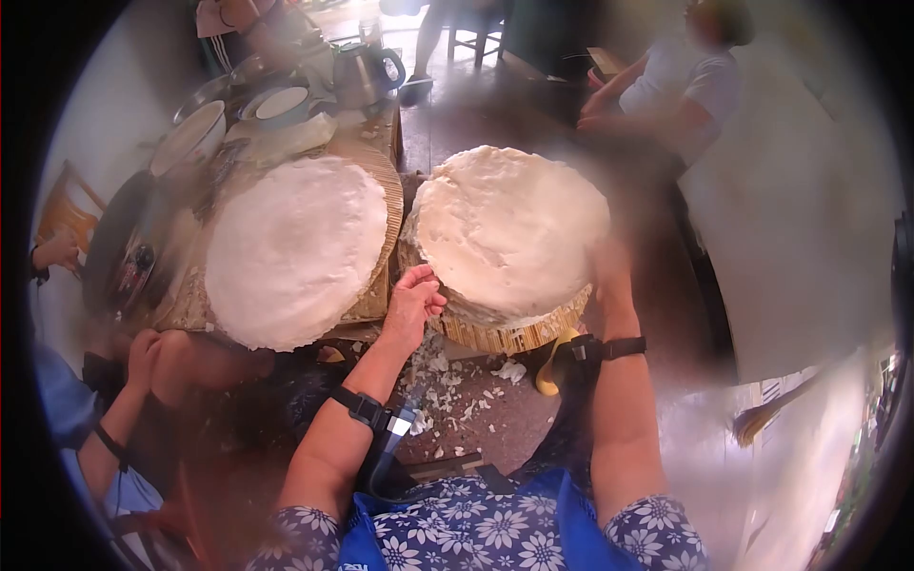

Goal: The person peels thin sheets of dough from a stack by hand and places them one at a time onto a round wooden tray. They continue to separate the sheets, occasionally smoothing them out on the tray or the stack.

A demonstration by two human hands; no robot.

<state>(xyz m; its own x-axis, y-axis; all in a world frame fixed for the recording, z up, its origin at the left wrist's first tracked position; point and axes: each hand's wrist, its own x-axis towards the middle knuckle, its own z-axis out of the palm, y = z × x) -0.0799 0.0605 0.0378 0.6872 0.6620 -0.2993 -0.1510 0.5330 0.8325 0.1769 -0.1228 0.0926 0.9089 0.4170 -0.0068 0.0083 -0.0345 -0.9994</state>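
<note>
A thick stack of pale, thin round flatbreads [514, 228] rests on a round straw mat [514, 335] in front of me. At its left lower edge is my left hand [416, 305], fingers curled together close against the rim; whatever they pinch is too small to make out. My right hand [612, 266] is at the stack's right edge, blurred, and its fingers cannot be told apart. Another large pale round flatbread [297, 247] lies to the left on a second straw mat [392, 205].
White flakes [457, 390] litter the floor below the stack. A kettle [360, 76] and bowls [282, 103] stand at the back left. Another person's hand [143, 357] is at the left; a person [681, 90] sits back right. A broom [762, 419] lies right.
</note>
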